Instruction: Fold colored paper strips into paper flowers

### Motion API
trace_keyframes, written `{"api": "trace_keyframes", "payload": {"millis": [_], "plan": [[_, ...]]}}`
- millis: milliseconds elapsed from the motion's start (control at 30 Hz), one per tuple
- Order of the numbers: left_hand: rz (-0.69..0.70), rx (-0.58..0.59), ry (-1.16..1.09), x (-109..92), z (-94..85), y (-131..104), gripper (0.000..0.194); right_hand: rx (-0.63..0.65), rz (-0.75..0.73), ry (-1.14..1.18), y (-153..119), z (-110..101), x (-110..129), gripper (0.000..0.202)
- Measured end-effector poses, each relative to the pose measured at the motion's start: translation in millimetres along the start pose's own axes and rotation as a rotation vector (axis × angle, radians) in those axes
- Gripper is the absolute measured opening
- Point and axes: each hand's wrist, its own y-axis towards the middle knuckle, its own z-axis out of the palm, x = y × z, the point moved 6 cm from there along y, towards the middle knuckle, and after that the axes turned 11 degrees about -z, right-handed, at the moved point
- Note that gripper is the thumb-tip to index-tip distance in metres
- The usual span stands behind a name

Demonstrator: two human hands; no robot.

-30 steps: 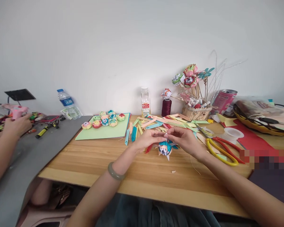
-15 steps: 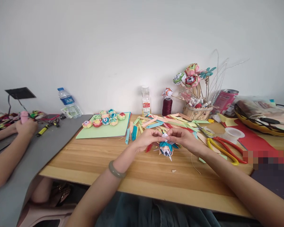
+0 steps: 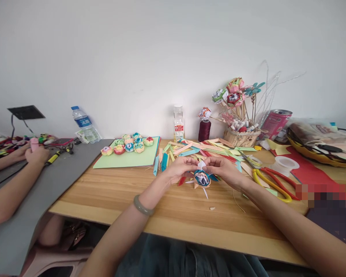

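Observation:
A paper flower [image 3: 202,178] in blue, white and peach hangs between my hands above the wooden table [image 3: 167,207]. My left hand [image 3: 183,169] pinches its white top petal from the left. From the right, my right hand [image 3: 220,169] pinches the same petal, thumb and fingertips together. One white point of the flower sticks out downward. Behind my hands lies a heap of folded paper strips [image 3: 196,148] in many colours. A small paper scrap [image 3: 212,208] is on the table in front of the flower.
Finished paper flowers [image 3: 129,147] sit on green paper [image 3: 112,163] at the left. Scissors [image 3: 272,181], a spool [image 3: 286,163], a flower basket [image 3: 239,137] and a pink can [image 3: 276,123] stand or lie right. Another person's hands [image 3: 36,154] hold something pink at far left.
The flower has tilted, so its layered centre now faces me more. My hands keep their pinch. The other person's two hands have come closer together.

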Motion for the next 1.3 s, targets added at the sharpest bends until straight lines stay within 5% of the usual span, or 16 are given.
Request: {"api": "trace_keyframes", "payload": {"millis": [533,1033,1300], "plan": [[-0.052,-0.074,0.054,9,-1.8,3,0.022,0.074,0.015,-0.123,1,5,-5,0.028],[0.061,-0.222,0.153,7,-8.1,6,0.022,0.089,-0.307,-0.740,-3,7,4,0.014],[0.082,-0.018,0.128,1,-0.6,1,0.034,0.006,-0.486,-0.768,-8,2,25,0.009]]}}
